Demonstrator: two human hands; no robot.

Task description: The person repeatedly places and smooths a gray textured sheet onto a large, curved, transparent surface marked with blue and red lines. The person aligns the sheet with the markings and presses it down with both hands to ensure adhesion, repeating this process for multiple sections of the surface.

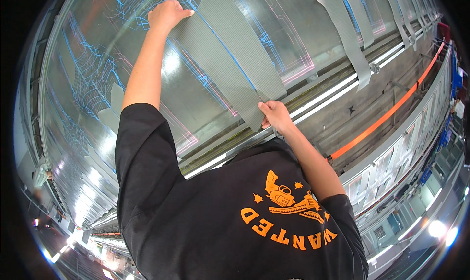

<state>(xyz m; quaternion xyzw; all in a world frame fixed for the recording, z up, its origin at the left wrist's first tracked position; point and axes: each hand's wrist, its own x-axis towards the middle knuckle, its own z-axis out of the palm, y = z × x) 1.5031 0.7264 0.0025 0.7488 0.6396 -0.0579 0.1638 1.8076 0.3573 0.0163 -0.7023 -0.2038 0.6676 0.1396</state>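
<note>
A long grey textured fabric piece [223,67] lies slantwise over the glossy table, with a blue line running along its middle. At its far left edge is my left hand [169,15], fingers curled and thumb tip against the fabric; the fingertips are partly hidden. My right hand [277,116] pinches the near corner of the same piece between thumb and fingers, just over the table's front edge. Blue and pink outlines [293,67] show on the table surface around the fabric.
Several grey strips [345,35] hang over the table's edge at the right. A metal rail [323,96] runs along that edge. Beyond it stretches an orange band [382,119]. Another person [40,175] is at the far left.
</note>
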